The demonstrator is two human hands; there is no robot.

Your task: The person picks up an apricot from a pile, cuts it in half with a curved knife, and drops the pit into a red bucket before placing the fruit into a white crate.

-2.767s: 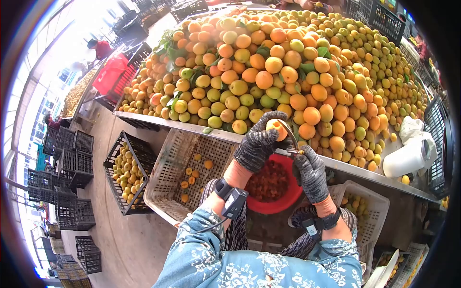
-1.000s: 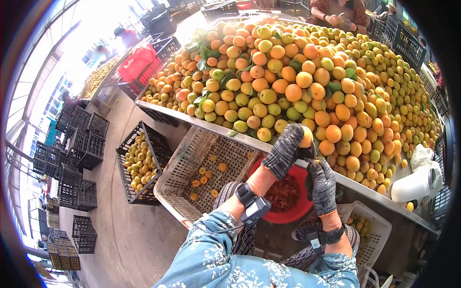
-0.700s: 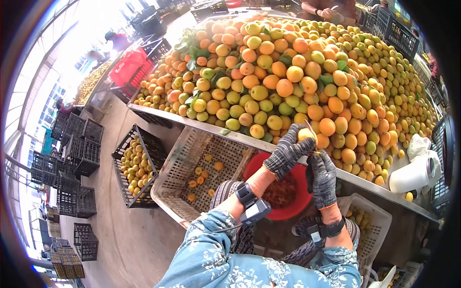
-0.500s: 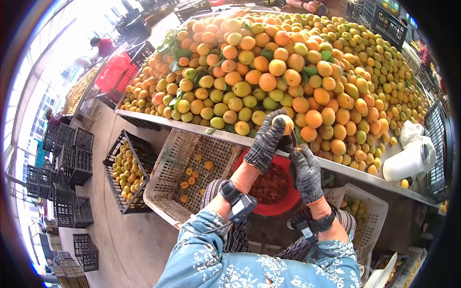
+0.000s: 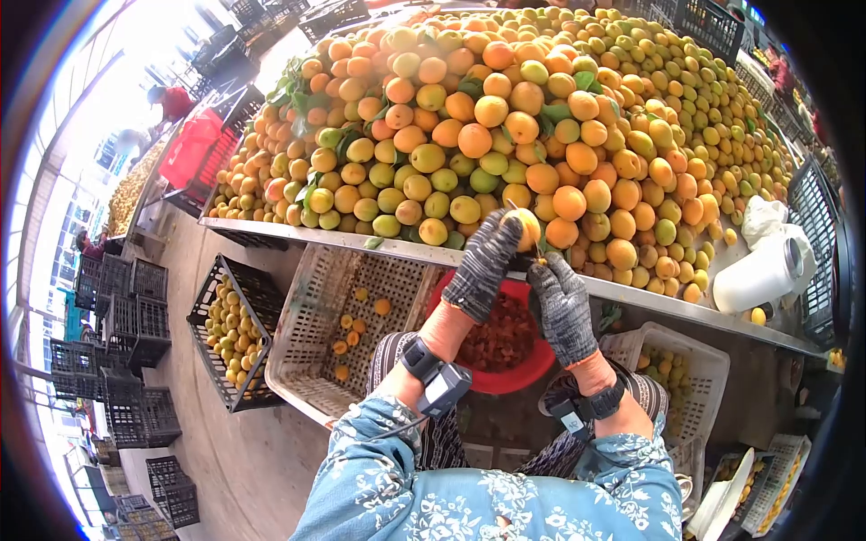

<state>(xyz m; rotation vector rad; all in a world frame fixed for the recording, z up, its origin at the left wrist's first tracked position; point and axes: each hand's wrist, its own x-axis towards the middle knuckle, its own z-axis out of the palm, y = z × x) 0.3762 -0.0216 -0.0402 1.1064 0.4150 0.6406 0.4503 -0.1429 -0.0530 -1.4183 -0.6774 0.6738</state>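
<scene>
My left hand [image 5: 485,269], in a dark grey knitted glove, is closed round a yellow-orange apricot [image 5: 525,231] at the front edge of the table. Just to its right, my right hand [image 5: 563,311], gloved alike, has its fingers pinched together close under the fruit. Whatever sits in that pinch is too small and covered to name. A red basin [image 5: 539,362] stands below both hands, holding a heap of reddish-brown pieces [image 5: 496,339]. Beyond them, a large pile of apricots [image 5: 474,141] with green leaves covers the metal-edged table [image 5: 361,250].
On the left stand a pale plastic crate [image 5: 290,361] with several apricots inside and a fuller black crate [image 5: 262,397]. Another pale crate [image 5: 708,388] is at my right. A white jug [image 5: 753,281] lies on the table's right end. Stacked black crates [image 5: 135,320] line the far left.
The apricot in my left hand has turned and come slightly left and down. My right hand has shifted left and sits closer to it. The whole view has also moved a little.
</scene>
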